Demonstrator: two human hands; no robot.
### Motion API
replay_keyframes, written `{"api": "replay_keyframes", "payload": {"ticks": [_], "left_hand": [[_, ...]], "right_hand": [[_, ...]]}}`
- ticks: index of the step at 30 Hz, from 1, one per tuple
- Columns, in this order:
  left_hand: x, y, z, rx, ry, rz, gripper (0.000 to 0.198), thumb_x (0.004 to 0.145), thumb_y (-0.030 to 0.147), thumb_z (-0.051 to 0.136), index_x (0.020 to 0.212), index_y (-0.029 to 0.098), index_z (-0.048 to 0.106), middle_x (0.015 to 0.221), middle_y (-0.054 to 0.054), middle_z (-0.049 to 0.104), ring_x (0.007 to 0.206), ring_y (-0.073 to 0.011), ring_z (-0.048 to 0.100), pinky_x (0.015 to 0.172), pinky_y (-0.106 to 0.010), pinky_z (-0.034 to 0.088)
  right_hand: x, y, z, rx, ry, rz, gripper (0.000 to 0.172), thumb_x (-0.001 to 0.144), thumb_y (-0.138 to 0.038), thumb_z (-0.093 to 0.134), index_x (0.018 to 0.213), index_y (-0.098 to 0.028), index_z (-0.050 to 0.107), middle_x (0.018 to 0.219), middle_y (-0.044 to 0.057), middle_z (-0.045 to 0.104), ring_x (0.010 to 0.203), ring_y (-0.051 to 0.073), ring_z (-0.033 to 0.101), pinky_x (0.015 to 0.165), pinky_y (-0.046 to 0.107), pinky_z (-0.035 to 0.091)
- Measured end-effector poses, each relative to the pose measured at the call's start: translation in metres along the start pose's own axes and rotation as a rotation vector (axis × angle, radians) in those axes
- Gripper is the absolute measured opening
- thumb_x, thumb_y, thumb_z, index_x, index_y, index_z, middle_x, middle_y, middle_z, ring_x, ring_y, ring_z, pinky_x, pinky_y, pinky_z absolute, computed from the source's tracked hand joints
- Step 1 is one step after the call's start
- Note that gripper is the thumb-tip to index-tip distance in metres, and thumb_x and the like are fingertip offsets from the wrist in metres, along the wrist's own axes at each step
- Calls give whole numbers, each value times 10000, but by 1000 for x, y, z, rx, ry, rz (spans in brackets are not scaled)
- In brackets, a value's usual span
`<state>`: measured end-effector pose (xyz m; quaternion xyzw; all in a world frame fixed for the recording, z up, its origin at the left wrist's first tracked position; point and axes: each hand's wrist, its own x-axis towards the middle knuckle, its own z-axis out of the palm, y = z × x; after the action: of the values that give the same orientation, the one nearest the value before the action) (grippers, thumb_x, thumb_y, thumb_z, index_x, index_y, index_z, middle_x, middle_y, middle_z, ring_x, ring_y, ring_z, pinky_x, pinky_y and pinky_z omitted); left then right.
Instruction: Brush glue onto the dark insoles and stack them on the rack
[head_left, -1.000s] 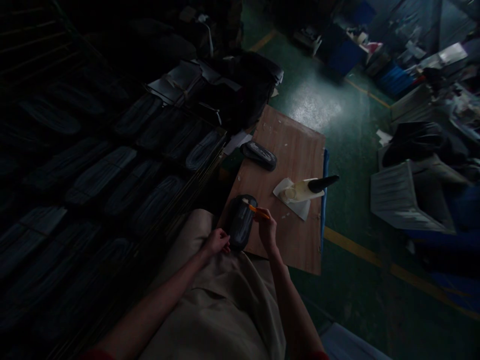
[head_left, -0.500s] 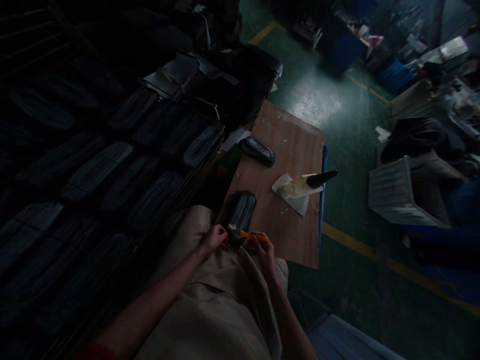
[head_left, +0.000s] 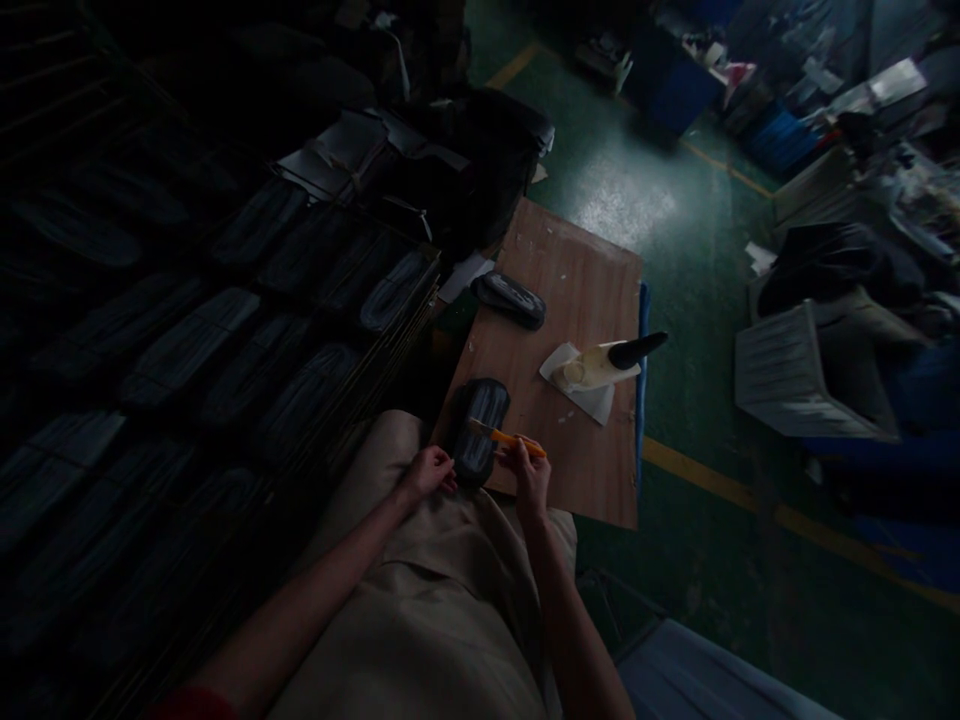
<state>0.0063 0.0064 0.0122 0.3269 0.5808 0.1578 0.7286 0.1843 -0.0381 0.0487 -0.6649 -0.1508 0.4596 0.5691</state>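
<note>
A dark shoe sole (head_left: 480, 430) lies lengthwise on the near end of a wooden board (head_left: 577, 300). My left hand (head_left: 429, 470) is closed, pinching the sole's near end. My right hand (head_left: 525, 472) is closed on an orange-handled brush (head_left: 510, 438), whose tip rests on the middle of the sole. A second dark sole (head_left: 511, 298) lies farther up the board. A pale glue bottle (head_left: 604, 362) with a black nozzle lies on its side on a white paper at the board's right edge.
A rack (head_left: 225, 330) with several rows of dark soles fills the left. A pile of dark material (head_left: 450, 170) sits beyond the board. Green floor with yellow lines lies to the right, with a grey crate (head_left: 787, 385) and cluttered benches.
The brush went from the sole's far end down to its near end and is now back at the middle. My left hand has kept its hold on the sole.
</note>
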Motion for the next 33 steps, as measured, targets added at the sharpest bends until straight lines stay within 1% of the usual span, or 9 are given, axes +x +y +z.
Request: {"api": "replay_keyframes", "payload": {"ticks": [2,5,10,14,19,23,25,27,33], "left_hand": [[1,0,0,11,8,-4,167,869,158,582,752,159,463,526,49,581,414,-103,608,422,-185,489],[1,1,0,36,16,-9,164,866,150,584,752,160,466,518,55,575,409,-96,603,421,-172,482],[0,0,0,41,17,12,173,848,178,614,743,162,477,541,47,584,426,-111,616,422,-187,480],[1,-1,1,57,26,11,182,839,180,627,738,163,476,544,45,587,416,-110,608,423,-191,478],[3,-2,1,67,25,22,171,857,151,592,746,163,463,525,57,572,406,-96,599,419,-171,466],[6,-4,1,85,22,22,169,852,130,583,740,163,460,518,57,571,397,-101,595,406,-175,459],[7,-5,1,104,19,30,167,854,128,573,739,165,458,519,58,570,395,-98,593,404,-172,456],[10,-8,0,133,11,39,163,859,119,554,740,168,454,521,60,565,394,-93,590,397,-162,446],[19,-18,-2,248,-16,97,158,848,156,563,735,183,455,534,65,561,414,-99,596,384,-157,427]], "right_hand": [[-3,10,-1,-18,-7,48,505,718,-575,695,985,-161,585,727,32,692,608,215,698,583,341,590],[-21,19,-10,-71,-25,84,490,744,-581,668,995,-170,579,731,31,693,610,204,690,591,344,595],[-47,17,-27,-205,-74,68,411,791,-564,612,956,-188,606,740,38,697,609,197,673,568,319,581],[-46,12,-37,-239,-59,53,338,775,-535,626,914,-227,624,742,16,693,609,198,670,571,316,575],[-41,4,-48,-263,28,-17,302,791,-508,612,946,-249,621,719,-13,676,651,188,671,640,319,573],[-45,1,-44,-218,-24,-2,297,808,-492,607,975,-247,612,738,-15,674,643,184,667,629,312,566],[-42,5,-40,-209,-66,1,295,801,-483,627,957,-232,621,736,-7,677,634,186,663,602,303,559],[-33,8,-39,-196,-64,-26,312,790,-480,647,943,-208,624,709,0,673,616,184,656,593,302,556],[15,6,-31,-115,-25,-186,382,803,-489,652,999,-164,609,747,21,687,628,168,673,589,287,549]]}}
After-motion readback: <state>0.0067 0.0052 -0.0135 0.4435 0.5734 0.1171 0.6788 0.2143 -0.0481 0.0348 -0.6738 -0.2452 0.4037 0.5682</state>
